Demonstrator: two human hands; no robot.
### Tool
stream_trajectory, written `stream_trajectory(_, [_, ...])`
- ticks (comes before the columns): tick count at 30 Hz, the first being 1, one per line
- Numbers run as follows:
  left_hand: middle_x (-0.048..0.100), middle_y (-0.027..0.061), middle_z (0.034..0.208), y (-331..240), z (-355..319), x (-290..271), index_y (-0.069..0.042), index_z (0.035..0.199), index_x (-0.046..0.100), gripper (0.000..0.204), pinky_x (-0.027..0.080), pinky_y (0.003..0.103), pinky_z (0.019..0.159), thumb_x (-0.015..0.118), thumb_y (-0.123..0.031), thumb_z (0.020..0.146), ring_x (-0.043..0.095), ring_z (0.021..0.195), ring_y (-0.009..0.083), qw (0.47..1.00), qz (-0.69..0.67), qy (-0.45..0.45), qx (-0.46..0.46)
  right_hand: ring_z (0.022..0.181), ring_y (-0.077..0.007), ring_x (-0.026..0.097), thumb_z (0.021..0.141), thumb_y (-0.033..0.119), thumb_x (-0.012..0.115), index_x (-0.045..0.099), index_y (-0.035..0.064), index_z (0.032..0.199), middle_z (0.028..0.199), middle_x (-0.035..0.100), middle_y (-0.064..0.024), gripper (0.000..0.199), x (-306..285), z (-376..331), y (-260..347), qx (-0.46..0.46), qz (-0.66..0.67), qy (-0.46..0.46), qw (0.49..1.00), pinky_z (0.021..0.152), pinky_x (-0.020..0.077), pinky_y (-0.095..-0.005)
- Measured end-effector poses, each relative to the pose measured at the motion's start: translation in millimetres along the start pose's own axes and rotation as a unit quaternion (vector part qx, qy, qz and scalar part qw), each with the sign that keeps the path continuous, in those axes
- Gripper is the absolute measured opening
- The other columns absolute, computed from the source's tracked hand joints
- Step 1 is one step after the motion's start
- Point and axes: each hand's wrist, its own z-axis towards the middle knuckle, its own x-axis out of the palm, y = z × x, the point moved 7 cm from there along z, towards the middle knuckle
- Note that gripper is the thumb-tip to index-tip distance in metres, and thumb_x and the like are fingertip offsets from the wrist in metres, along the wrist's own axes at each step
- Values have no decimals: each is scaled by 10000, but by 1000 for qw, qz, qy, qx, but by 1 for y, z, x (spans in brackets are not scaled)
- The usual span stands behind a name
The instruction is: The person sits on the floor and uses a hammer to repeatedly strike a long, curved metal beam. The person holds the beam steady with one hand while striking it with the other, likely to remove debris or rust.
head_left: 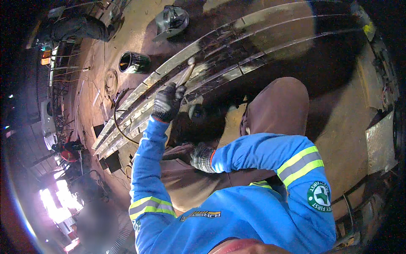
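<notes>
Blue sleeves with yellow and grey reflective bands fill the near part of the view, two of them, each ending in a dark knitted glove. Of the two hands, the left hand (168,103) is stretched far out and is closed tight round the wooden handle of one tool (186,73), which looks like a brush or small hammer; its head is too blurred to tell. The tool's far end rests on or just above the metal frame (220,46), a long curved piece made of about three parallel steel strips lying on the floor (342,122) and running from near left to far right. The right hand (202,157) is curled and rests on the brown trouser knee (279,106), with nothing in its grasp that can be seen. On the far left stand one dark round can (134,62), open at the top, and one coil of wire (111,81) just nearer. One welding mask (171,21) lies farther off. A black cable (120,127) loops beside the frame's left end.
</notes>
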Motion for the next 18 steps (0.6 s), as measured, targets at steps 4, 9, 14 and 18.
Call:
stream_trajectory(4, [569,176,618,9,-17,-2,-18,975,565,310,424,430,472,563,-317,894,584,557,379,986,-90,-131,57,792,-149,628,907,203,542,675,162,906,868,679,-5,139,-12,2,-1,-23,-38,3,999,753,508,-259])
stream_trajectory(9, [565,235,714,39,-2,39,-46,1013,606,336,440,475,632,443,-333,951,570,726,403,972,209,110,1,801,-226,634,830,171,543,678,132,840,857,666,-65,141,26,21,15,2,73,15,997,721,512,-371])
stream_trajectory(14, [619,142,748,1,0,-6,9,917,598,344,449,361,595,517,-325,920,596,671,268,978,-199,-61,-5,837,-245,639,817,159,533,682,83,888,924,667,-121,182,0,6,13,-56,-222,-31,973,836,502,-373])
stream_trajectory(18, [624,231,879,116,-18,72,-19,984,617,393,483,442,623,534,-392,893,613,756,375,962,242,121,31,839,-252,637,810,159,540,684,76,904,924,667,-128,191,-19,8,6,-64,57,4,996,795,507,-392])
